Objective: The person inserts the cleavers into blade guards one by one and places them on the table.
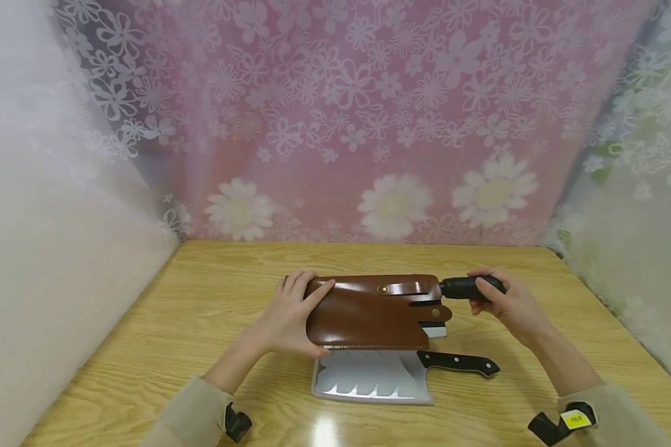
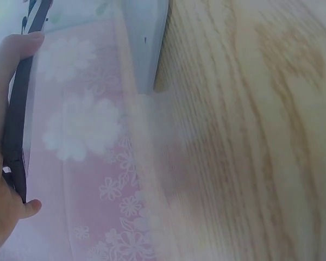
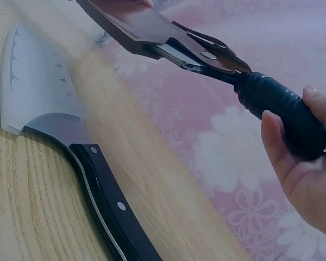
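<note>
A brown leather sheath (image 1: 363, 316) with snap straps covers most of a cleaver, whose black ridged handle (image 1: 460, 287) sticks out to the right. Part of that cleaver's metal blade (image 3: 179, 56) shows at the sheath's mouth. My left hand (image 1: 292, 316) grips the sheath's left end across its width, fingers at the upper edge and thumb at the lower. At the handle's far end, my right hand (image 1: 511, 307) holds it between thumb and fingers. Below the sheath, a second cleaver lies on the table, its blade in a whitish guard (image 1: 369, 375) and its riveted black handle (image 1: 460, 362) pointing right.
The wood-grain table (image 1: 201, 347) runs back to a pink flowered curtain (image 1: 335, 124). Pale sheeting (image 1: 61, 205) stands along the left side, and a flowered sheet (image 1: 637, 205) along the right. The sheath is held above the table in the right wrist view.
</note>
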The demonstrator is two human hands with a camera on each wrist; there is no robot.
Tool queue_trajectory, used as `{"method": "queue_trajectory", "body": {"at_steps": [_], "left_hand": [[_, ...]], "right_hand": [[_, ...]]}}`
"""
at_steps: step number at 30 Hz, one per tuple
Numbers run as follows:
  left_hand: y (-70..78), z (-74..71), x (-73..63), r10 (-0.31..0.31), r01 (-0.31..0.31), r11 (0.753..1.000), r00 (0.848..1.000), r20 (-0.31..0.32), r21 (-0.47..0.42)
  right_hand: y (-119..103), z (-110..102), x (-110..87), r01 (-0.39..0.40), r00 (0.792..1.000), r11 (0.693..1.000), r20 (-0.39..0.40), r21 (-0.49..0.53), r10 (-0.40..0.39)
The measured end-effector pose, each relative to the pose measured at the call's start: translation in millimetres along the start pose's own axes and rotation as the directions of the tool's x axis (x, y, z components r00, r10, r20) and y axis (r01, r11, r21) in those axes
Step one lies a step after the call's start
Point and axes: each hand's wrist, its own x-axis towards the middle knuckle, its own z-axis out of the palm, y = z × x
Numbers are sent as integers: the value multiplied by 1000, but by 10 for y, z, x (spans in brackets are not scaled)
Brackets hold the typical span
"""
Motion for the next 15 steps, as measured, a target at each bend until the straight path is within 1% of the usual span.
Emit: {"method": "queue_trajectory", "body": {"at_steps": [4,7,10,15], "left_hand": [[13,19,-3,-1,1,1000,1000,15,-1],[25,36,-5,-4,5,1000,1000,18,-14],[33,48,0,-12,12,1000,1000,15,-18],[49,60,52,-2,2,1000,1000,-4,-31]], "right_hand": [[-3,-9,0,1,998,999,69,42,-4],[5,3,6,1,996,999,91,52,-6],[8,37,16,5,997,998,83,57,-9],[19,128,44,26,997,996,65,86,-32]]}}
